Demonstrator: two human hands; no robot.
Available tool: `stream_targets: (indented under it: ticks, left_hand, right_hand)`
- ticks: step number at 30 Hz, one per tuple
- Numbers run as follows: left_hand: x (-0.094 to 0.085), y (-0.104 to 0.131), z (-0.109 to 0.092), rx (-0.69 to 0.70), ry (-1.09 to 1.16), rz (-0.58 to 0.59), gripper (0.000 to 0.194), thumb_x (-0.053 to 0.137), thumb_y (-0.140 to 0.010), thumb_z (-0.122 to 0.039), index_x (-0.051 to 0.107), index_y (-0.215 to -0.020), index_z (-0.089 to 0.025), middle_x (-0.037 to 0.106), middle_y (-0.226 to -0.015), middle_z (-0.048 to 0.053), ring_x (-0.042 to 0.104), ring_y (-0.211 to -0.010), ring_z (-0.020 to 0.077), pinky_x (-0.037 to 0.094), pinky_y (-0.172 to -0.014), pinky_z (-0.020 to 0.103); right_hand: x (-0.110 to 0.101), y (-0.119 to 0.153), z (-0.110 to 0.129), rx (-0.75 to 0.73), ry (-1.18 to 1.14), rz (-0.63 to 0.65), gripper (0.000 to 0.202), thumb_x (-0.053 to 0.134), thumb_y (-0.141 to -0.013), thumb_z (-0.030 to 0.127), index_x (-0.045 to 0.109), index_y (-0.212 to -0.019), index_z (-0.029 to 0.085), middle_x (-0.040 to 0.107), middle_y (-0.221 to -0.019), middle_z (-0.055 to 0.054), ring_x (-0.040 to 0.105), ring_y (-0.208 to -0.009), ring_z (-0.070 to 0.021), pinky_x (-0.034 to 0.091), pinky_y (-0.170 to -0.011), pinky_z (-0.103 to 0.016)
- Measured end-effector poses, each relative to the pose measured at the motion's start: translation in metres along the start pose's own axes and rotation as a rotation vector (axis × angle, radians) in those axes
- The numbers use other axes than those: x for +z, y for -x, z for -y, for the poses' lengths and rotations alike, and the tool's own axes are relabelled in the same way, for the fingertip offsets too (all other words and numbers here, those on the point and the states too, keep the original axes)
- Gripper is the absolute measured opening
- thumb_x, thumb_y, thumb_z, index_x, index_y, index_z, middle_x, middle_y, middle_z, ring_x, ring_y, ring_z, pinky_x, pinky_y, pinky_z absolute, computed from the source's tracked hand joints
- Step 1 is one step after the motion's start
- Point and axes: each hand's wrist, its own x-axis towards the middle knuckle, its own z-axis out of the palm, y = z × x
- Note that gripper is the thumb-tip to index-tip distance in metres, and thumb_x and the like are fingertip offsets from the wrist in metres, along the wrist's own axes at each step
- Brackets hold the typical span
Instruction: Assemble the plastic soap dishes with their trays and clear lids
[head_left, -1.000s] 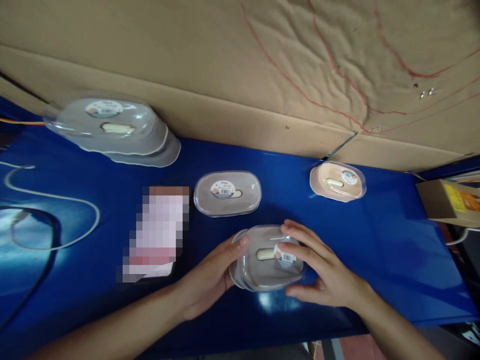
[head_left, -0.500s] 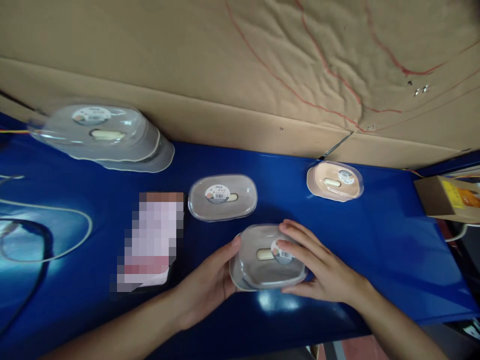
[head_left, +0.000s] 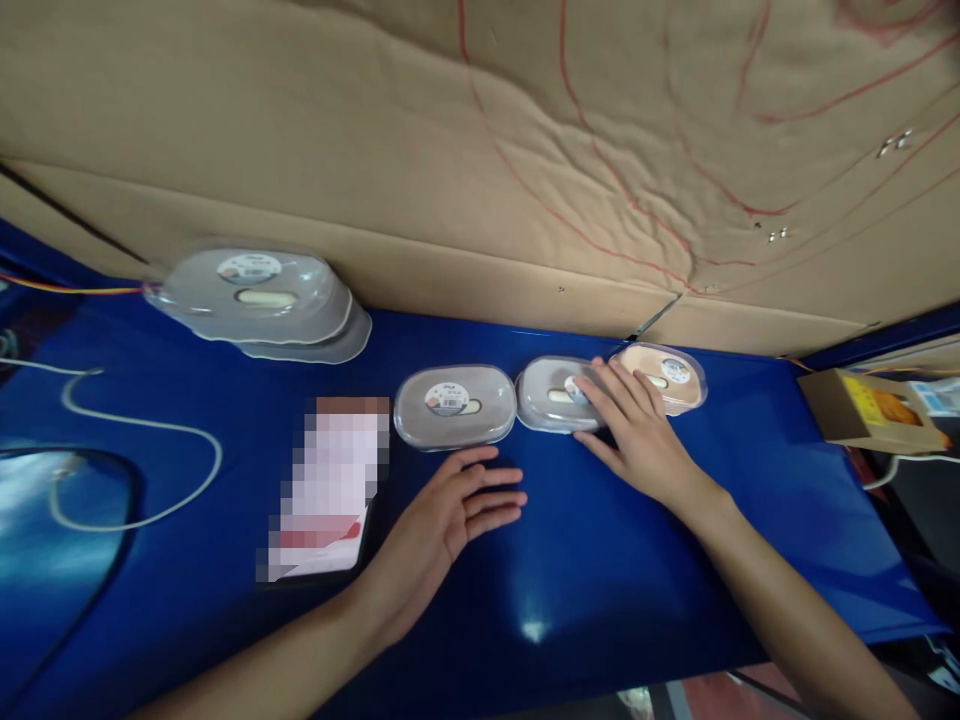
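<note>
My right hand [head_left: 634,435] grips the right end of a grey oval box with a clear lid [head_left: 544,385], thumb at the near edge and fingers over the top. The box stands on the blue table between a second grey oval box [head_left: 442,430] on the left and a peach oval box [head_left: 679,395] on the right. Part of the peach box is hidden behind my fingers. My left hand [head_left: 465,505] hovers in front of the second grey box, fingers apart and nothing in them. Each box bears a round label.
A stack of grey lidded boxes [head_left: 300,290] stands at the back left against the cardboard wall [head_left: 337,120]. A phone [head_left: 330,480] with a blurred-out screen lies at the left. Cables [head_left: 150,425] lie farther left. An open cardboard carton [head_left: 847,420] sits at the right.
The grey box has moved from the near side of the table back into line between the other two boxes. My left hand has let go of it; my right hand went along with it.
</note>
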Motion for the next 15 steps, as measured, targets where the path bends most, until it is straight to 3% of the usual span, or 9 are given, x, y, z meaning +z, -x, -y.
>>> stream_targets:
  ticks: [4,7,9,12,15]
  left_hand:
    - [0.001,-0.001,-0.006,0.048,0.006,-0.026,0.038,0.064,-0.1,-0.033,0.058,-0.133,-0.016,0.072,-0.135,0.017,0.07,-0.122,0.0323,0.049,-0.113,0.052]
    - [0.001,0.0,-0.006,0.035,-0.016,0.007,0.035,0.062,-0.1,-0.032,0.058,-0.132,-0.016,0.074,-0.129,0.016,0.072,-0.117,0.0317,0.05,-0.11,0.052]
    - [0.0,0.0,-0.005,0.005,-0.043,0.031,0.03,0.062,-0.1,-0.032,0.062,-0.125,-0.015,0.076,-0.122,0.015,0.073,-0.112,0.0311,0.052,-0.106,0.051]
    - [-0.001,-0.001,-0.001,-0.031,-0.084,0.083,0.024,0.062,-0.099,-0.033,0.065,-0.115,-0.016,0.077,-0.112,0.014,0.074,-0.107,0.0304,0.053,-0.103,0.049]
    - [-0.003,-0.002,0.002,-0.051,-0.122,0.136,0.024,0.063,-0.098,-0.034,0.066,-0.113,-0.016,0.077,-0.112,0.014,0.074,-0.107,0.0303,0.052,-0.104,0.049]
  right_hand:
    - [-0.007,-0.008,-0.026,0.057,0.056,-0.024,0.094,0.068,-0.096,0.063,0.02,-0.17,0.027,0.02,-0.177,-0.017,0.019,-0.164,-0.0398,0.021,-0.129,-0.069]
    - [-0.012,0.005,-0.065,0.16,0.095,-0.138,0.094,0.071,-0.093,0.065,0.029,-0.167,0.027,0.024,-0.176,-0.018,0.024,-0.161,-0.0452,0.019,-0.128,-0.069]
    - [-0.013,0.017,-0.094,0.147,0.089,-0.185,0.091,0.073,-0.092,0.063,0.035,-0.165,0.025,0.03,-0.174,-0.019,0.024,-0.161,-0.0461,0.019,-0.13,-0.061]
    - [-0.012,0.034,-0.125,0.107,0.039,-0.148,0.097,0.076,-0.088,0.065,0.035,-0.165,0.023,0.043,-0.165,-0.022,0.037,-0.155,-0.0489,0.03,-0.127,-0.061]
    - [-0.014,0.049,-0.121,0.123,-0.026,-0.049,0.099,0.077,-0.089,0.06,0.03,-0.167,0.022,0.047,-0.161,-0.024,0.045,-0.148,-0.0486,0.042,-0.121,-0.06]
